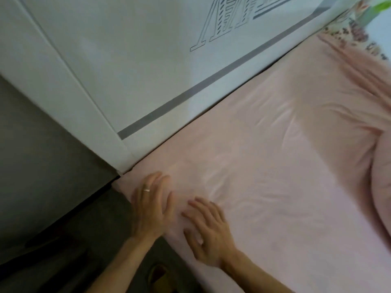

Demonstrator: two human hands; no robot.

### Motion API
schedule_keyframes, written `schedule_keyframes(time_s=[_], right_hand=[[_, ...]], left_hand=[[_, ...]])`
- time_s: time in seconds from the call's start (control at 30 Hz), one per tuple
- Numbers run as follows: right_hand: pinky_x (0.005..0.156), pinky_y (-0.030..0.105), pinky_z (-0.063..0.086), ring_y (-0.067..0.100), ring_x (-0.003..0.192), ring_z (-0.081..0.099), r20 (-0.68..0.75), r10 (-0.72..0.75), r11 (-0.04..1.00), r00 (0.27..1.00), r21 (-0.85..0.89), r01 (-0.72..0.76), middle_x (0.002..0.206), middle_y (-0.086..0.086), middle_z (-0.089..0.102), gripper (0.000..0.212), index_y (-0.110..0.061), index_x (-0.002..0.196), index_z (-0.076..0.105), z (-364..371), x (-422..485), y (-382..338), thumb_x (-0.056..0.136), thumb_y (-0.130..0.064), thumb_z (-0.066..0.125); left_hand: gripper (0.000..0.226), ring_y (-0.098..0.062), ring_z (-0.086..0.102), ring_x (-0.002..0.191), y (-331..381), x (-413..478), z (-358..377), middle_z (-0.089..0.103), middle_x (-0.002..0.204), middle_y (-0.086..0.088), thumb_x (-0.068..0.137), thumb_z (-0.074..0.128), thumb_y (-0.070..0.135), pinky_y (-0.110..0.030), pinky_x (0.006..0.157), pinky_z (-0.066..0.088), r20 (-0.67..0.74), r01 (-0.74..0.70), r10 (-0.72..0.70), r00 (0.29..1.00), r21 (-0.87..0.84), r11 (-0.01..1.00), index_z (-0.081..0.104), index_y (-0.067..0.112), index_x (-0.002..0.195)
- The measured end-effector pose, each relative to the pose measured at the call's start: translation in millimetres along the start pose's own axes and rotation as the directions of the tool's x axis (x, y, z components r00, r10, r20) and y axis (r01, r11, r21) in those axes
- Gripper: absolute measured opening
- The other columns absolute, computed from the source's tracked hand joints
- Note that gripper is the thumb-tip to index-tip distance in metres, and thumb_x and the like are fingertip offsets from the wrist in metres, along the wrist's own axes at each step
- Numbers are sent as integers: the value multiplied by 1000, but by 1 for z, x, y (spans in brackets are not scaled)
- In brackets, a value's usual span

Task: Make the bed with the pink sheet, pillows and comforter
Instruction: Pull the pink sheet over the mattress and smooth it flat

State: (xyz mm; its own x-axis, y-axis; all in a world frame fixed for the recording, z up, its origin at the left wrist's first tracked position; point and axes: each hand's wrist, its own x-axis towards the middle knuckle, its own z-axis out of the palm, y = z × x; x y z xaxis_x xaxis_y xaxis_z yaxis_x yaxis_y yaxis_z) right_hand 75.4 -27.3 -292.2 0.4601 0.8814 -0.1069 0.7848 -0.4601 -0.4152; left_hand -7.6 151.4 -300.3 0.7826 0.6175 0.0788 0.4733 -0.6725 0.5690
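Pink sheet (264,166): lying lightly wrinkled across the bed, centre to lower right, its corner meeting the white board (127,70) at lower centre.
Left hand (151,206), right hand (209,233): pressing flat near that corner, fingers straight, slightly apart, gripping nothing.
Comforter (380,176): bunching along the right edge.
Floral pillow (355,32): upper right.
Dark floor (42,187): bordering lower left.

The white panel (148,66) is standing tight along the far edge of the pink sheet (275,187), closing that side; only a thin dark gap is showing at the join. The bunched pink comforter (380,176) is blocking the right side. Between them the sheet is lying open. The left hand (151,206) and right hand (209,231) are lying flat, occupying the near corner. The dark floor (42,187) is leaving room alongside.
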Motion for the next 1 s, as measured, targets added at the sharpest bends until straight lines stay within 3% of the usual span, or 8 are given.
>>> schedule_keyframes(time_s=[0.07,0.17,0.33,0.47,0.57,0.73,0.9,1.0], right_hand=[[120,56,6,25,153,2,-56,299,941,953,-146,-304,166,3,10,72,-33,154,26,-20,-1,31,93,-71,34],[113,67,-4,36,151,-8,175,393,901,903,-271,-340,165,10,-6,103,-32,158,6,-12,-50,56,77,-91,32],[102,72,25,39,149,13,303,306,914,902,-359,-190,155,17,36,107,-29,154,30,-8,-196,52,64,-82,58],[113,64,8,28,152,6,203,336,930,920,-223,-291,163,-1,24,85,-43,151,30,-51,-204,77,77,-80,49],[111,58,-23,27,151,-15,-38,651,743,758,-169,-647,166,-7,-10,84,-46,154,3,-76,-170,121,84,-82,31],[111,72,-9,25,140,-41,207,832,544,514,-130,-829,151,-12,-46,90,-50,143,-31,-60,-261,179,71,-92,1],[109,77,2,21,143,-37,391,911,187,129,-113,-976,149,-15,-47,123,-45,149,-21,-39,-444,144,42,-105,-7],[110,75,5,25,143,-37,404,912,113,75,-71,-991,144,-9,-54,128,-44,146,-30,-53,-478,143,36,-105,-6]], left_hand=[[59,-26,24,144,18,12,21,26,157,-6,94,40,54,-52,111,28,252,-298,257,933,145,943,35,30,147],[69,-26,2,150,11,10,41,2,163,3,91,35,66,-64,112,15,484,-515,350,802,264,816,12,43,152],[68,-36,0,149,-22,-17,11,2,163,-4,91,36,58,-77,105,13,423,-280,87,902,420,863,21,34,153],[61,-35,7,148,51,-28,24,6,162,-13,94,30,45,-67,113,11,336,-247,128,933,342,906,30,21,150],[63,-30,4,149,126,-39,65,2,163,-7,96,31,51,-62,114,10,407,-430,315,857,232,872,17,32,154],[67,-31,9,149,199,-101,132,9,163,4,90,38,64,-76,102,16,632,-714,470,616,196,672,19,43,151],[68,-36,10,148,192,-127,127,13,162,0,92,32,61,-80,100,10,693,-599,192,695,410,687,22,32,153],[65,-40,24,143,227,-126,126,34,154,-15,98,15,50,-77,100,19,689,-572,178,703,398,717,46,13,141]])
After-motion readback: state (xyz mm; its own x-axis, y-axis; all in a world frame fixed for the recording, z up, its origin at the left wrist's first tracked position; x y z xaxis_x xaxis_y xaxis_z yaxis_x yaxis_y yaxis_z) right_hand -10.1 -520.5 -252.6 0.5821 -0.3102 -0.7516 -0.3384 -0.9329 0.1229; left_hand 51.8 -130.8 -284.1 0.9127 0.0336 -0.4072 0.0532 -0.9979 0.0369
